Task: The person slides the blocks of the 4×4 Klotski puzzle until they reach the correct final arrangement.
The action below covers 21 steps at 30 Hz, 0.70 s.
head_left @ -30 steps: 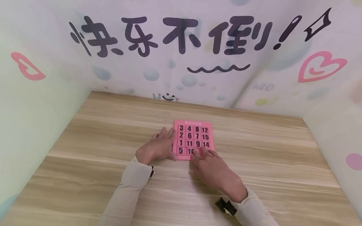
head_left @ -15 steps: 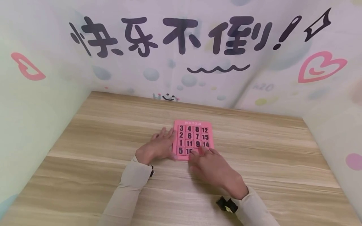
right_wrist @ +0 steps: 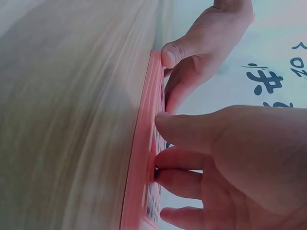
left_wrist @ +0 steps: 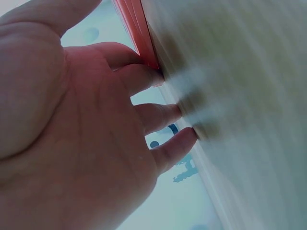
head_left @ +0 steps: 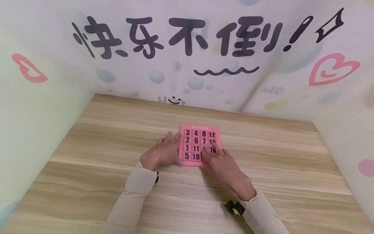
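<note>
A pink number slide puzzle [head_left: 200, 127] lies flat on the wooden table, its tiles bearing black numbers. My left hand [head_left: 163, 151] rests along the puzzle's left edge, thumb at the near-left corner. In the left wrist view its fingers [left_wrist: 158, 117] are extended, the tips down at the tabletop beside the red-looking edge. Over the lower right of the puzzle, my right hand [head_left: 223, 167] touches the tiles with its fingertips and covers most of the 9 and the near-right corner. The 10 tile [head_left: 196, 156] shows beside the 5 in the near row.
The wood-grain table [head_left: 117, 130] extends around the puzzle on all sides. Behind it stands a pale printed backdrop [head_left: 146, 78] with large dark characters, and pale side panels flank the table. Both forearms wear light sleeves [head_left: 128, 198] with dark straps at the wrists.
The 10 tile has slid slightly left, against the 5. My right hand's fingertips have moved up from the near row onto the 9. The left hand has stayed put.
</note>
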Motion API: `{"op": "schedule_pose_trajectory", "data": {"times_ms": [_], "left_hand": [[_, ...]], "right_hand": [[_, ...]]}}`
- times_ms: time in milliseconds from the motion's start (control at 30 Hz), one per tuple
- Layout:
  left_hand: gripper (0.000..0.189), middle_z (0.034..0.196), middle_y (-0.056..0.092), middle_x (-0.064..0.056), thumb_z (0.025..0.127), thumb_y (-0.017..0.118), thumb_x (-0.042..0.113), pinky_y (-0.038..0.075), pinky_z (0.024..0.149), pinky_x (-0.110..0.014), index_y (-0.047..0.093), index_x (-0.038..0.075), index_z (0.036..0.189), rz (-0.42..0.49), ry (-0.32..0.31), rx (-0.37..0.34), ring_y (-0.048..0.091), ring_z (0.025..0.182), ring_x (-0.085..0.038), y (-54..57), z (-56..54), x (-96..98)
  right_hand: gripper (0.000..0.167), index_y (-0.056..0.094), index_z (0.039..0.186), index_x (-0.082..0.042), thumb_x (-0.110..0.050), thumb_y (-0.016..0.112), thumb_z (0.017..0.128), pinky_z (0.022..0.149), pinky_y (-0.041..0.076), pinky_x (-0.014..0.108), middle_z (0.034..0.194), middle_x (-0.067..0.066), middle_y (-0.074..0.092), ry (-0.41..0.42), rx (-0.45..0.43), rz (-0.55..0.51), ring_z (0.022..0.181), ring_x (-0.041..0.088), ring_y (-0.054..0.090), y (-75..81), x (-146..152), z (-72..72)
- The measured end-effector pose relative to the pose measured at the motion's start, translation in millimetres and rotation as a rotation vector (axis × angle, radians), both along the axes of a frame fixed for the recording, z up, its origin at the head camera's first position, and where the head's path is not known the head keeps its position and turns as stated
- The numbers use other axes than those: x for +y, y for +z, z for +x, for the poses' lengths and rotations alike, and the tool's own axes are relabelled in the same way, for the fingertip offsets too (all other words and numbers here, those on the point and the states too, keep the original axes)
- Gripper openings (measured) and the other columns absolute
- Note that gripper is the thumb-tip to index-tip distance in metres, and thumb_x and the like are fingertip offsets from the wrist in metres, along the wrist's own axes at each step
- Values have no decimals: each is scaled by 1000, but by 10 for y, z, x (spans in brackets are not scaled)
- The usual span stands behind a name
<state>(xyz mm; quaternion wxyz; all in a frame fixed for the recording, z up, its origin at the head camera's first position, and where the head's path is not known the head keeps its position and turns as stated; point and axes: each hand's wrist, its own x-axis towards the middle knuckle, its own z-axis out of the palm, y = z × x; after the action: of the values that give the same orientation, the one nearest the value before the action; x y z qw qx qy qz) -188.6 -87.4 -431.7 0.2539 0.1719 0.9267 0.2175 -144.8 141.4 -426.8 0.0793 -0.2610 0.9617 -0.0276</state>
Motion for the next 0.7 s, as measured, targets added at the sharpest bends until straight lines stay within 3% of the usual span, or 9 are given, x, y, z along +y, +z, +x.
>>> {"op": "schedule_pose_trajectory", "data": {"times_ms": [300, 500, 700], "left_hand": [[106, 166, 0, -7, 85, 75, 42, 1, 123, -54, 7, 8, 159, -8, -3, -1, -12, 152, -34, -11, 0, -8], [106, 166, 0, -7, 85, 75, 42, 0, 123, -53, 8, 8, 159, -14, 2, -3, -12, 152, -33, -1, 1, -9], [105, 166, 0, -7, 85, 75, 41, 0, 124, -53, 8, 8, 159, -13, 6, -5, -11, 153, -33, -1, -1, -3]], "right_hand": [[45, 58, 139, -11, -34, 58, 100, 108, 40, 60, 147, 8, 53, 41, 20, -12, 134, 37, 46, 38, 2, 24], [51, 53, 143, -9, -37, 56, 101, 112, 35, 62, 151, 11, 47, 39, -49, 10, 143, 43, 35, 116, -11, 80], [50, 53, 143, -7, -36, 56, 101, 113, 33, 61, 150, 12, 47, 35, -102, 38, 143, 42, 35, 190, -34, 135]]}}
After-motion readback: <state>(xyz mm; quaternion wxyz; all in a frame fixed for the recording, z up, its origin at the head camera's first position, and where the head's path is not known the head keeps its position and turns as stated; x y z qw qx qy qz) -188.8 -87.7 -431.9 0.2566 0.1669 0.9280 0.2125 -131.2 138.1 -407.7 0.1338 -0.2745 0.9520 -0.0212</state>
